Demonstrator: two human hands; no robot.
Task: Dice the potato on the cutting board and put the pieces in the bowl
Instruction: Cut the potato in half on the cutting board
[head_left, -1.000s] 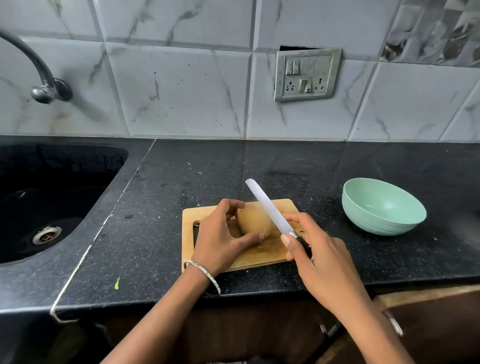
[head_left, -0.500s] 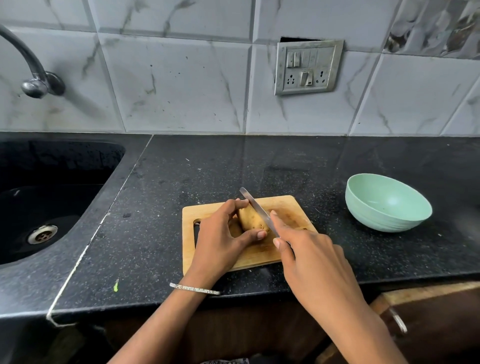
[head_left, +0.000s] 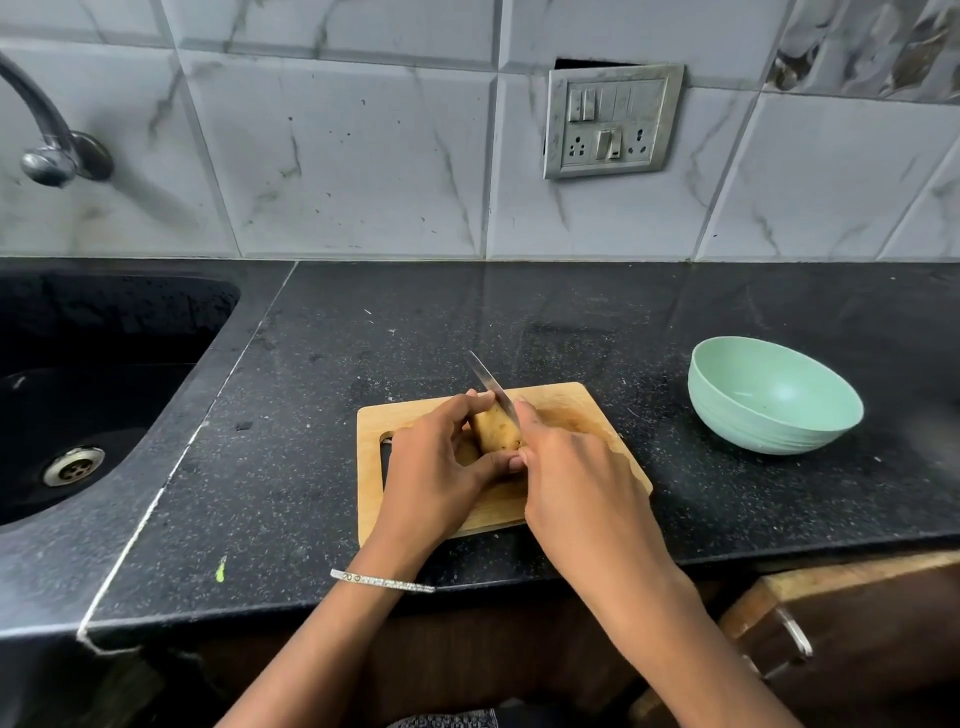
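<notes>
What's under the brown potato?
A light wooden cutting board lies under the brown potato. The left hand gripping the potato and the right hand holding the silver knife cover much of the board, so any cut pieces there cannot be seen.

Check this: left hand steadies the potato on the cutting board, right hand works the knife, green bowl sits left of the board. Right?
One error: the head view shows the green bowl right of the cutting board, not left. The rest stands.
</notes>
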